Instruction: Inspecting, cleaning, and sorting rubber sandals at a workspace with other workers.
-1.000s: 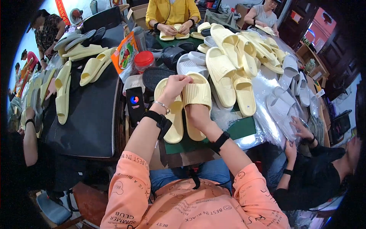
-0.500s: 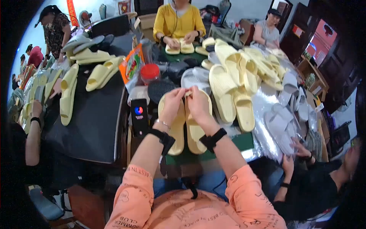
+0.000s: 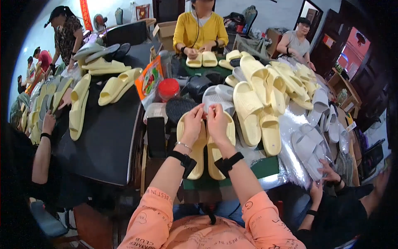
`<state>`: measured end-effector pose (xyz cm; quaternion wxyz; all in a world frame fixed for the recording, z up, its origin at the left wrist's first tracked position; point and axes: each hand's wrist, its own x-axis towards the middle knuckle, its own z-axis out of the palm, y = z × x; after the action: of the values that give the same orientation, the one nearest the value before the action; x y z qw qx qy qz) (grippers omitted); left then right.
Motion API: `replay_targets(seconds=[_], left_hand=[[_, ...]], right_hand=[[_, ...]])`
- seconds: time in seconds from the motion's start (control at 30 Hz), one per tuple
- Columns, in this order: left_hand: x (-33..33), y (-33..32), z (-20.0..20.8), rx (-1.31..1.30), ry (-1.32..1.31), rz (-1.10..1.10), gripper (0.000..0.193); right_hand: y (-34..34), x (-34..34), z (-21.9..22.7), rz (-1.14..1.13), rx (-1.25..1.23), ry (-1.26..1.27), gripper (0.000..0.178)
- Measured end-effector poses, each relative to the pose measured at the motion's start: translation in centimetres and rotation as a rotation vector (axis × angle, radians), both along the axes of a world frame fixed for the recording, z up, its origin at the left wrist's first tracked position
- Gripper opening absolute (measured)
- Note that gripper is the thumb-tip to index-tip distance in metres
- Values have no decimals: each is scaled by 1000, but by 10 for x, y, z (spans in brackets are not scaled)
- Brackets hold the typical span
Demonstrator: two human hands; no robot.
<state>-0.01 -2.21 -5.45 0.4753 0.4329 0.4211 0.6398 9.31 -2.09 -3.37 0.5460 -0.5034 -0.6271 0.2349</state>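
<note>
Nearest, the left hand and right hand rest on a pair of yellow slides lying side by side on the green mat in front of the person. The fingertips of both hands meet at the far end of the pair, pinched together on something too small to make out (a thread or tag, perhaps). To do this well, I judge the wrists should stay planted on the slides so the pair cannot slip, with the pinch kept small and steady.

The slides' long axis runs from the person outward, one end at the mat's near part and the other under the fingers; the hands cover the straps, so I cannot tell which end is the toe.

Just left stands a dark phone. Beyond lie a black slide, a red-lidded jar and an orange packet. To the right, more yellow slides are heaped. Across the table, a person in yellow handles another pair.
</note>
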Motion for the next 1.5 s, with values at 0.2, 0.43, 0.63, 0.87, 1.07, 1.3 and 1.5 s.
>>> replay_targets(seconds=[0.2,0.43,0.63,0.87,1.07,1.3,1.5], left_hand=[[4,0,-9,-10,-128,32,12],[-1,3,-19,-10,-148,33,12],[-1,2,-19,-34,-162,49,14],[-2,1,-18,-105,-224,47,17],[-3,1,-16,-88,-220,15,18],[-1,-1,-14,-97,-175,0,17],[0,0,-17,-45,-288,-23,13]], right_hand=[[-3,3,-10,53,-8,12,10],[-6,2,-16,83,-58,116,11],[-10,2,-13,29,20,48,14],[-11,2,-11,9,-33,-77,15],[-11,2,-12,29,-40,-64,15],[-8,1,-14,6,19,-103,15],[-9,0,-12,11,-51,-64,17]])
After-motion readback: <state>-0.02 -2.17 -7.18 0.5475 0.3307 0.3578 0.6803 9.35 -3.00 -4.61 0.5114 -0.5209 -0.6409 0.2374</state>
